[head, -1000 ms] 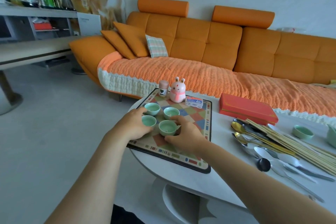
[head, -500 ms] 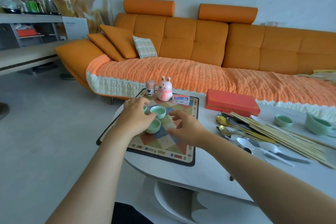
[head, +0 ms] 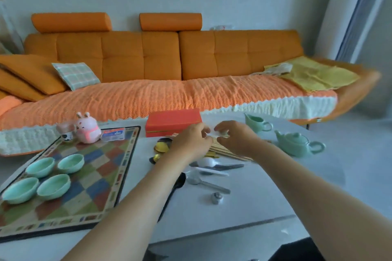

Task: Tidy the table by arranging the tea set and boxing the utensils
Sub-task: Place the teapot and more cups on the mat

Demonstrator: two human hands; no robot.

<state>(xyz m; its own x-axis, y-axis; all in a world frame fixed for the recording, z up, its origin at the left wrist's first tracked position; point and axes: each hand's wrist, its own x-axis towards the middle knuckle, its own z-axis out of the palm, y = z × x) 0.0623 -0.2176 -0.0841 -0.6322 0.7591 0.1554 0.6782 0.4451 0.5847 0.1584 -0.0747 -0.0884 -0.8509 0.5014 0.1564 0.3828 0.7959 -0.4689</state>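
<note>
Right hand (head: pixel 235 137): thumb above, fingers curled below, pinching a small pale cup (head: pixel 221 133), held just above the chopsticks. Cup blurred; outline only.

Left hand (head: pixel 192 141): fingers curled, tips just beside the same cup. Cannot tell whether it touches or grips it.

Under both hands: bundle of chopsticks (head: pixel 224 152) lying flat on the white worktop (head: pixel 254 201), running from far left to near right.

Just left of the left hand: gold spoons (head: pixel 161 146). Nearer: white spoon (head: pixel 206 162), black spoon (head: pixel 179 180) partly hidden by the left forearm, metal spoon (head: pixel 204 182), all loose on the worktop.

Behind the hands: red box (head: pixel 172 122), closed, at the far edge.

Right of the right hand: green pitcher (head: pixel 255 123) further off, green teapot (head: pixel 297 144) nearer, both upright and apart from each other.

Far left: chequered mat (head: pixel 101 176) carrying four green cups (head: pixel 53 186) in a two-by-two cluster, mouths up, at its near left. At the mat's far edge: pink rabbit figure (head: pixel 87 128).

Beyond the worktop: orange sofa (head: pixel 140 55).
</note>
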